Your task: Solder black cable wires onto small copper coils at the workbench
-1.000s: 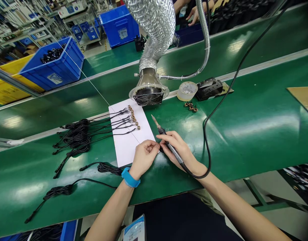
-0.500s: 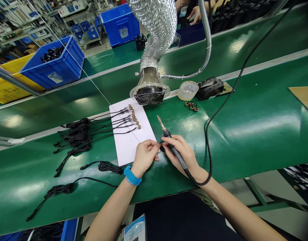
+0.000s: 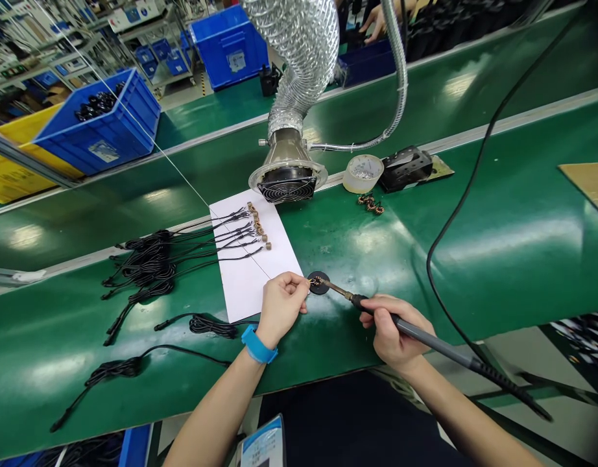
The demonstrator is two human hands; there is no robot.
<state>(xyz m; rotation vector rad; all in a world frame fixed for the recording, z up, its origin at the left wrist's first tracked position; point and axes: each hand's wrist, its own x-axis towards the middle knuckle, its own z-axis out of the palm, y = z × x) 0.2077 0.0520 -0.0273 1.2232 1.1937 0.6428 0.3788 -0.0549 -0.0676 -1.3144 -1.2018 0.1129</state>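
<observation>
One grey iron (image 3: 440,344), clenched in my right hand (image 3: 397,342), has swung its tip (image 3: 328,284) to three o'clock of the copper-wound ring (image 3: 318,281) on a round black disc (image 3: 321,290). At nine o'clock, my left hand (image 3: 282,303) pinches wire (image 3: 312,281).

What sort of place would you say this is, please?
Most likely an electronics assembly workshop: the right hand holds a soldering iron, a silver duct hangs over the green bench, and bundled black cables lie on it.

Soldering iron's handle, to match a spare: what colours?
Soldering iron's handle: grey and black; head view.
</observation>
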